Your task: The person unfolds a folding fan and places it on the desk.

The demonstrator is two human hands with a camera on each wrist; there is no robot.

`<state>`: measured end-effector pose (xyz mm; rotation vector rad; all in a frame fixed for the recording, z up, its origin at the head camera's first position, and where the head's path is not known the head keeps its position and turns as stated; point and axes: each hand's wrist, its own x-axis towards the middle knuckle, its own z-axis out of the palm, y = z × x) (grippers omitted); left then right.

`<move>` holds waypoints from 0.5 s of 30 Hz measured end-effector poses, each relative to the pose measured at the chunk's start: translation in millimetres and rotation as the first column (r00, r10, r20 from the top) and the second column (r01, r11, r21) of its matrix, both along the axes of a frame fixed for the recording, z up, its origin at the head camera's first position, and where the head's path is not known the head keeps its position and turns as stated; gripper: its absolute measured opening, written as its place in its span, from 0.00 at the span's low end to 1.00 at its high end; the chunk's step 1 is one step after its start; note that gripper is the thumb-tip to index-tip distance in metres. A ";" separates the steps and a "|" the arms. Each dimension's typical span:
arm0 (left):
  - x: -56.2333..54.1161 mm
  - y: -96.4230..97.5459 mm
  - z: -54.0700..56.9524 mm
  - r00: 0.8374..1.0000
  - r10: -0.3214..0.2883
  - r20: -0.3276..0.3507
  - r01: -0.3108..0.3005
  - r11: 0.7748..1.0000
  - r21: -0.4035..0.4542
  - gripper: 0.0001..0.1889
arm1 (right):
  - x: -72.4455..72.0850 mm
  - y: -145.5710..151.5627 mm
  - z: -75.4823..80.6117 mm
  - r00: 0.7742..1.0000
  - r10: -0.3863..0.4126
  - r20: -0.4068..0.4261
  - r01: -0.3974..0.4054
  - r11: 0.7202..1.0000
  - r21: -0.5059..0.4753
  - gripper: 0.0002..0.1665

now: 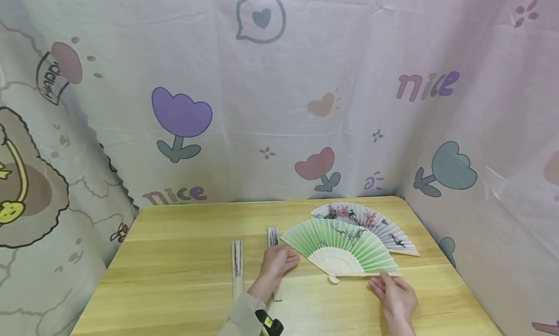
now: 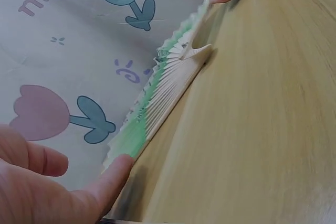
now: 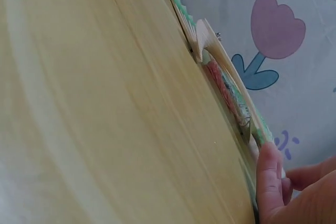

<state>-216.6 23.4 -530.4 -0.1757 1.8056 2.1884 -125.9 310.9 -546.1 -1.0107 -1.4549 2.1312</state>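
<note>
A green pleated folding fan (image 1: 340, 246) is spread open toward the right of the table, its pale ribs meeting at a rounded pivot end near me. My right hand (image 1: 395, 294) pinches its right edge between thumb and fingers; the right wrist view has the thumb (image 3: 270, 169) on that edge, which is raised off the wood. At the left end is my left hand (image 1: 277, 263), fingers loosely extended. Its thumb (image 2: 119, 174) touches the fan's edge in the left wrist view. Behind, partly covered, lies an open grey-white fan (image 1: 371, 219) with pink blossoms.
Two folded fans lie left of the green one: one folded fan (image 1: 237, 265) farther left, another folded fan (image 1: 272, 235) partly under my left wrist. The wooden table (image 1: 174, 258) meets printed cloth (image 1: 262, 108) at its back and sides.
</note>
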 end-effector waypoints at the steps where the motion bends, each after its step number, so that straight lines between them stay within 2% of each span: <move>1: 1.1 -1.5 1.2 1.000 0.007 -0.004 -0.007 1.000 -0.001 0.23 | 0.3 -0.5 0.0 1.000 -0.001 0.001 0.001 1.000 -0.003 0.10; 4: 4.3 -8.7 5.6 0.999 0.022 -0.039 -0.023 1.000 -0.022 0.24 | 1.3 -4.7 2.2 1.000 -0.005 0.015 0.004 1.000 0.016 0.11; 8: 5.4 -22.9 14.3 0.994 0.039 -0.104 -0.052 0.992 -0.119 0.26 | -1.7 -16.7 8.2 0.999 0.036 0.040 -0.040 0.993 0.109 0.10; 10: 4.4 -31.0 17.7 0.989 0.042 -0.139 -0.068 0.979 -0.191 0.25 | -6.4 -25.7 12.7 0.995 0.085 0.048 -0.091 0.982 0.163 0.03; 11: 3.9 -35.1 19.2 0.987 0.038 -0.158 -0.074 0.972 -0.225 0.24 | -9.7 -30.9 14.8 0.993 0.109 0.051 -0.116 0.976 0.187 0.03; 15: 2.7 -48.5 23.6 0.973 0.003 -0.231 -0.087 0.930 -0.358 0.22 | -24.0 -54.1 25.4 0.971 0.235 0.047 -0.239 0.934 0.265 0.12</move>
